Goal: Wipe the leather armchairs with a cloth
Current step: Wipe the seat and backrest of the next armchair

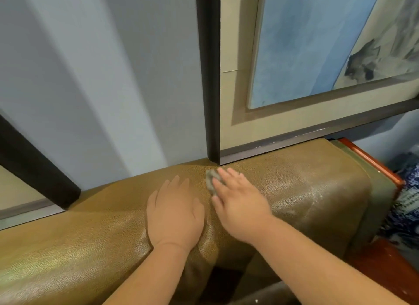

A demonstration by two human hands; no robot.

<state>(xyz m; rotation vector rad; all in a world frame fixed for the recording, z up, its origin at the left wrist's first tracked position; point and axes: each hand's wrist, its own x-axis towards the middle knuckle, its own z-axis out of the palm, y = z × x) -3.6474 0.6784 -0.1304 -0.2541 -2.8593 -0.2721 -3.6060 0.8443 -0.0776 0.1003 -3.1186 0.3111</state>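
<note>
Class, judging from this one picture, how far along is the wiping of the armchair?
Done: cannot tell. In hand: the right hand presses a grey cloth on the armchair top, and the left hand rests flat beside it. Left: whitish dusty marks on the right end.

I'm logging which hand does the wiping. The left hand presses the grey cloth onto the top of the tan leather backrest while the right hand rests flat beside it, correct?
Not quite: the hands are swapped. The head view shows the right hand pressing the grey cloth onto the top of the tan leather backrest, while the left hand rests flat beside it.
</note>
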